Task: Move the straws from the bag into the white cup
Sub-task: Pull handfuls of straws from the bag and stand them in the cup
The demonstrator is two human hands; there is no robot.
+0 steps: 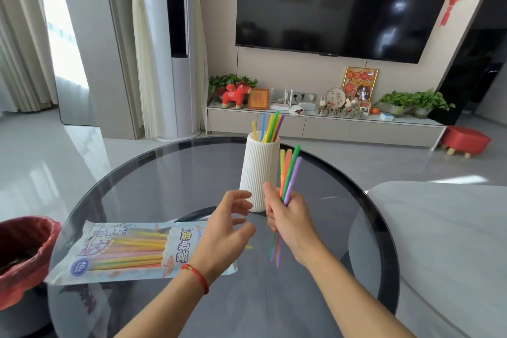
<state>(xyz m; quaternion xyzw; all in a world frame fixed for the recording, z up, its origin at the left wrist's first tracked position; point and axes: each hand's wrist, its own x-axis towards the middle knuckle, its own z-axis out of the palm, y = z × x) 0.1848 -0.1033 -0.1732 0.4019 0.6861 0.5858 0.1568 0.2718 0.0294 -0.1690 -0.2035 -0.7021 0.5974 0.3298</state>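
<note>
A tall ribbed white cup (258, 170) stands upright on the round glass table (164, 173), with several coloured straws (270, 126) sticking out of its top. My right hand (285, 217) is shut on a bunch of straws (289, 173) held nearly upright just right of the cup. My left hand (227, 225) hovers open, fingers spread, in front of the cup's base and over the bag's right end. The straw bag (129, 250) lies flat on the table at the left, with several straws inside.
A bin with a red liner (24, 250) stands at the table's left edge. A pale marble surface (444, 241) adjoins the table on the right. Beyond are a TV cabinet (323, 125) and a red stool (466, 140).
</note>
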